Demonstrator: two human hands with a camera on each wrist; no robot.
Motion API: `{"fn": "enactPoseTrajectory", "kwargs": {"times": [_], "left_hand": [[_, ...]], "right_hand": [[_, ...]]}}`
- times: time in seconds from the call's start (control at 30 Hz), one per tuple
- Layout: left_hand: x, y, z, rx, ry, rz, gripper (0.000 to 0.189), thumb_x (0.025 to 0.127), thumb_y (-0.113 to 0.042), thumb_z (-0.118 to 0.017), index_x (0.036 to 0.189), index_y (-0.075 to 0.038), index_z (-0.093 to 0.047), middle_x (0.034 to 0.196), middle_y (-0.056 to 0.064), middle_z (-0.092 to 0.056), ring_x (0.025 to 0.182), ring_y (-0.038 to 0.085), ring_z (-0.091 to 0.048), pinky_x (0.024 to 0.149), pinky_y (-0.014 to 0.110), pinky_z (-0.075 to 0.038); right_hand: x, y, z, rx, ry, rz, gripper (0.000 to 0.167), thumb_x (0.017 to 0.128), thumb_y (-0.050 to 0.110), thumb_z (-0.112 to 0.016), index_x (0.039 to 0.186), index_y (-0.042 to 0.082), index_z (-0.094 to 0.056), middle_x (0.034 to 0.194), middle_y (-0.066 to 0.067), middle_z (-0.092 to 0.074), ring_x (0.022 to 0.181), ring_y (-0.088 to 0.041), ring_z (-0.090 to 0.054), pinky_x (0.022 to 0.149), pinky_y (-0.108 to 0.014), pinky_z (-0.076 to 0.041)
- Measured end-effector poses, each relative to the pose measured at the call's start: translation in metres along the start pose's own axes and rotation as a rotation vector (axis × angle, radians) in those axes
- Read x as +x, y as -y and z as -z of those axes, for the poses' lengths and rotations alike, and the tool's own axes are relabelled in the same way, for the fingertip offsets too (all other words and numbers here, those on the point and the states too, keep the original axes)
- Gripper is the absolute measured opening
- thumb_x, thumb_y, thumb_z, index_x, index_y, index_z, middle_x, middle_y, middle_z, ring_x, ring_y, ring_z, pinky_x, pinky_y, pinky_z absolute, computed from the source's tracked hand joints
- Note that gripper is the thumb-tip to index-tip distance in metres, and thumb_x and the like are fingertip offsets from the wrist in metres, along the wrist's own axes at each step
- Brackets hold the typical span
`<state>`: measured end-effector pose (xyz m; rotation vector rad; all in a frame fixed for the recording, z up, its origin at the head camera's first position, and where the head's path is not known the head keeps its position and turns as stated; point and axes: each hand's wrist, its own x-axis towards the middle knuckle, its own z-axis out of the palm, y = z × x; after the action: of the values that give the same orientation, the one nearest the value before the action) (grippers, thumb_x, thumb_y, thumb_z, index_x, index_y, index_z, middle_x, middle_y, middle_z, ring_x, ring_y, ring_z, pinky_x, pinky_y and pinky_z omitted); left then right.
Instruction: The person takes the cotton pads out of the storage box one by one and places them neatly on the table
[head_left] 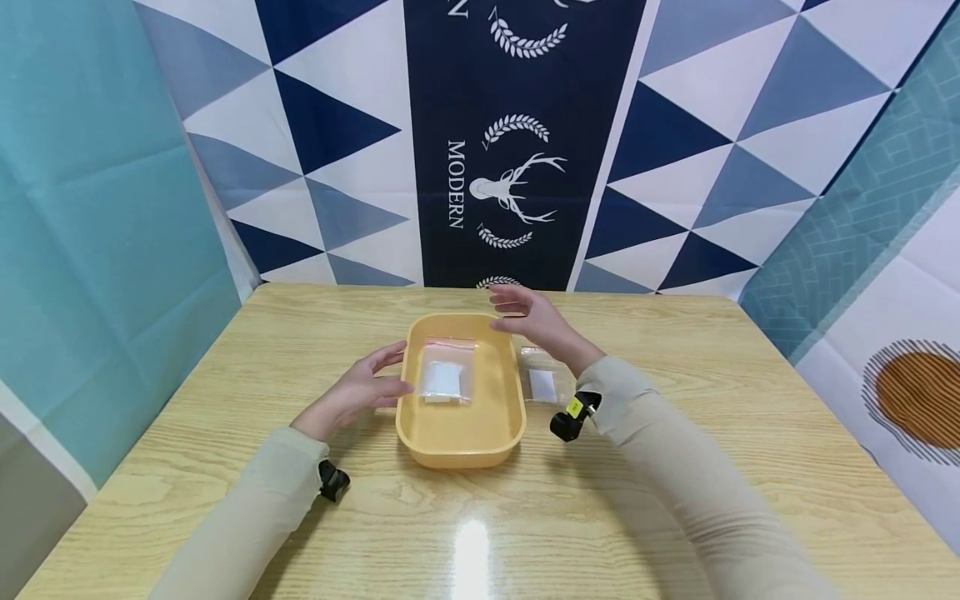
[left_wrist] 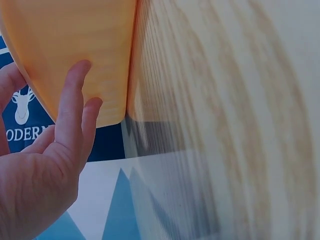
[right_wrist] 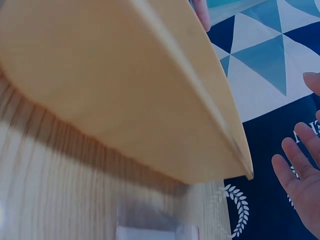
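An orange-yellow plastic tray (head_left: pixel 461 429) stands on the table. Inside it lies a small clear zip bag (head_left: pixel 447 372) with a white piece in it. My left hand (head_left: pixel 356 394) is at the tray's left side, thumb at the rim and fingers extended along the outer wall, as the left wrist view also shows. Off the tray's far right corner, my right hand (head_left: pixel 540 321) is held with fingers spread and nothing in them. Below that forearm, on the table to the right of the tray, lies a second clear zip bag (head_left: pixel 542 379), partly hidden by the sleeve.
The wood-grain table (head_left: pixel 360 533) ends at a patterned cloth backdrop (head_left: pixel 517 167) behind the tray. A light blue cloth (head_left: pixel 112 217) hangs on the left, and another printed cloth (head_left: pixel 885 350) on the right. Each wrist carries a small black camera (head_left: pixel 332 481).
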<state>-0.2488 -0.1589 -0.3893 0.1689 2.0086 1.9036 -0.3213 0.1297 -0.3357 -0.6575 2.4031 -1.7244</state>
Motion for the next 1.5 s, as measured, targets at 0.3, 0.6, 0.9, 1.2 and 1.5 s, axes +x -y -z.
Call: {"fn": "enactPoseTrajectory", "kwargs": {"times": [0.3,0.6,0.9,1.2,1.5], "left_hand": [[0.001,0.0,0.0,-0.007,0.004,0.0,0.079,0.085,0.001,-0.064,0.149,-0.011,-0.02,0.147,0.017,-0.024,0.123,0.038,-0.042,0.088,0.041,-0.051],[-0.002,-0.001,0.0,-0.008,0.003,0.002,0.079,0.085,0.0,-0.065,0.149,-0.011,-0.02,0.147,0.017,-0.024,0.123,0.038,-0.042,0.087,0.04,-0.051],[-0.002,-0.001,0.001,-0.01,0.011,0.0,0.078,0.085,0.001,-0.063,0.149,-0.011,-0.02,0.147,0.018,-0.023,0.123,0.039,-0.042,0.088,0.042,-0.051],[-0.002,-0.001,0.002,-0.007,0.012,0.005,0.078,0.086,0.001,-0.062,0.149,-0.011,-0.018,0.147,0.018,-0.023,0.123,0.038,-0.042,0.088,0.042,-0.051],[-0.001,-0.001,0.002,-0.004,0.011,-0.007,0.078,0.085,-0.001,-0.064,0.149,-0.012,-0.02,0.146,0.018,-0.025,0.122,0.038,-0.043,0.086,0.041,-0.052]], "right_hand": [[0.009,0.006,-0.012,0.04,0.0,-0.002,0.057,0.082,0.002,-0.069,0.135,0.003,-0.047,0.129,-0.018,-0.05,0.118,-0.032,-0.047,0.095,-0.039,-0.046],[0.016,0.013,-0.027,0.051,-0.014,-0.004,0.055,0.081,0.008,-0.071,0.133,0.008,-0.05,0.125,-0.011,-0.053,0.116,-0.028,-0.049,0.095,-0.038,-0.046],[0.023,0.012,-0.047,0.068,-0.033,-0.03,0.055,0.081,0.007,-0.072,0.132,0.008,-0.051,0.123,-0.013,-0.054,0.117,-0.034,-0.049,0.095,-0.038,-0.046],[0.029,0.002,-0.06,0.031,-0.046,-0.093,0.056,0.08,0.009,-0.073,0.132,0.007,-0.051,0.124,-0.015,-0.054,0.112,-0.03,-0.051,0.093,-0.037,-0.047],[0.029,-0.004,-0.069,-0.037,-0.013,-0.114,0.056,0.08,0.008,-0.072,0.131,0.004,-0.051,0.124,-0.017,-0.053,0.109,-0.028,-0.052,0.093,-0.035,-0.047]]}}
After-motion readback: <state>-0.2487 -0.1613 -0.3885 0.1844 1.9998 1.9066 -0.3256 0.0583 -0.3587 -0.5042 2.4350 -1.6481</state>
